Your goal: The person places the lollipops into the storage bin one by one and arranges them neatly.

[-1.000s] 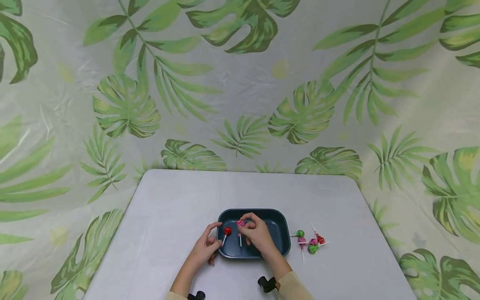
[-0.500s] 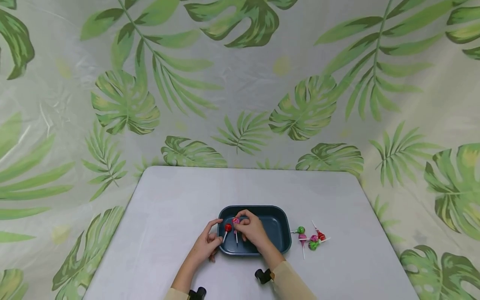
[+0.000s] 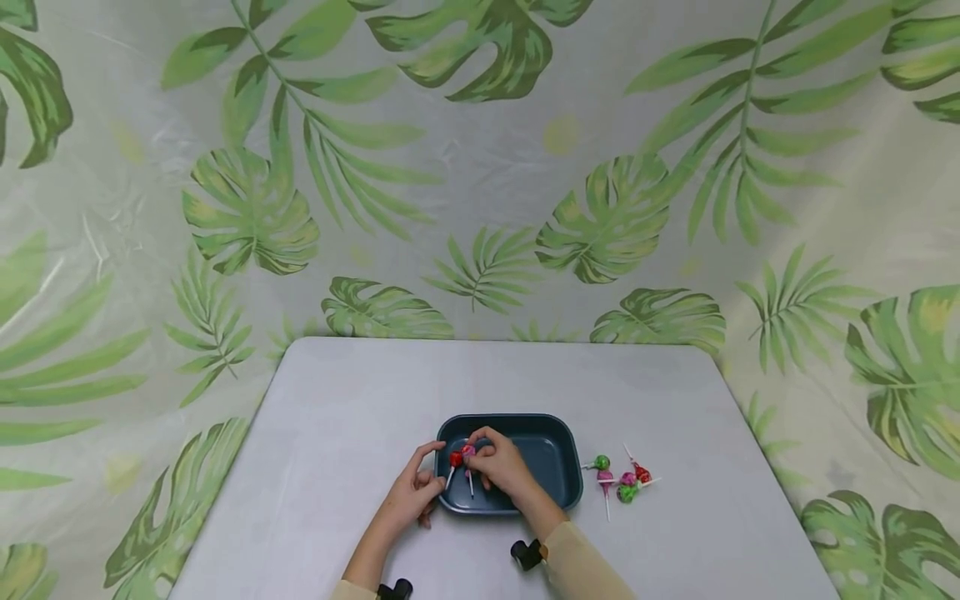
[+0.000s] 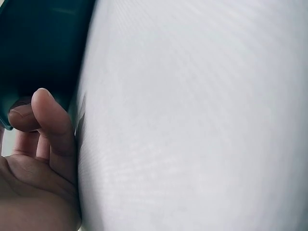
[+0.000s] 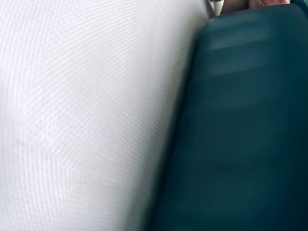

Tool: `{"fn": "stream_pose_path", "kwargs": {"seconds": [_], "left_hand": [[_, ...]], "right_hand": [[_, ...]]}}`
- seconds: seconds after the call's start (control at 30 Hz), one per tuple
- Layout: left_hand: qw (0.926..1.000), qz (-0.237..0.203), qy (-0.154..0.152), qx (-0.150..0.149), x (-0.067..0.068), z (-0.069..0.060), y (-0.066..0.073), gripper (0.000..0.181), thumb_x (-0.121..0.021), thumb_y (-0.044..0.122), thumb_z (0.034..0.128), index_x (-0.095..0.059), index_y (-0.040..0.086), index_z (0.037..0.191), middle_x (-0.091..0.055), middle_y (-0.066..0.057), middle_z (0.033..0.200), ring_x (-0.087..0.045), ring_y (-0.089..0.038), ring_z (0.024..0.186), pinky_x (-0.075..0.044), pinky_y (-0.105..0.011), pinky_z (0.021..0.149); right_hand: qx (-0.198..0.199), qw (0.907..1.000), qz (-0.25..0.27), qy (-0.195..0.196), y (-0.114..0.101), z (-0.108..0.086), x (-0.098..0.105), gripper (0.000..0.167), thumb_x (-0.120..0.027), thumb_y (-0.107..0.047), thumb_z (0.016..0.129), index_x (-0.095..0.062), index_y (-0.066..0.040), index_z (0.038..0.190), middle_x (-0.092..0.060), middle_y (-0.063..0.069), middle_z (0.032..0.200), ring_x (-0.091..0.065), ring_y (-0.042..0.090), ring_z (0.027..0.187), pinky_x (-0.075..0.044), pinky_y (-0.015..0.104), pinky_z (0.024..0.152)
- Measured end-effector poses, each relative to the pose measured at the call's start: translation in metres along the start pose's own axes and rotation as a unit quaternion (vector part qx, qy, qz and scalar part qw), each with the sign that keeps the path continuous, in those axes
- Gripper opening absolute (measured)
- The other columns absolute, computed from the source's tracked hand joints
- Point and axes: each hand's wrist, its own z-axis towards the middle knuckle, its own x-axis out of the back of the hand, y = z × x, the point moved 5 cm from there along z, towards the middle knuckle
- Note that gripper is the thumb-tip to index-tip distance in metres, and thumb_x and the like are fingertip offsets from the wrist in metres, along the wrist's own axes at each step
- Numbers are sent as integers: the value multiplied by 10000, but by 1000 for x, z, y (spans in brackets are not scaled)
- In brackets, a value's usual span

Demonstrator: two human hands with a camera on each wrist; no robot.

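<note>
Tabletop (image 3: 360, 417): pink lollipop (image 3: 468, 451) in right grip (image 3: 501, 463).

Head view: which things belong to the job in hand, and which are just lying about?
In the job:
- dark tray, left hand at its left end
- pink lollipop, pinched by the right hand
- red lollipop, beside the pink one

Lying about:
- loose lollipops right of the tray, untouched; may belong too

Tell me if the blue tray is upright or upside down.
Upright: its open top faces up; the head view looks down inside the blue tray, onto its floor.
</note>
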Motion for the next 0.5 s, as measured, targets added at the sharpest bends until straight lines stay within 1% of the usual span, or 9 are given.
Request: {"fn": "stream_pose_path", "kwargs": {"seconds": [0.27,0.5], "left_hand": [[10000,10,8,15,0,1,-1,629,-665,170,1010,-425,309,1575,-514,-4,692,-478,-164,481,-513,-290,433],[10000,-28,-22,22,0,2,-3,629,-668,153,1008,-431,312,1569,-510,8,690,-464,-147,471,-508,-279,432]], "right_hand": [[-71,9999,-58,-54,3,2,-2,296,-763,-103,903,-635,-89,1170,-599,-3,657,-473,104,437,-385,211,474],[-106,9999,-3,-109,4,2,-3,294,-756,-65,894,-641,-70,1165,-634,-12,676,-464,96,436,-386,206,467]]}}
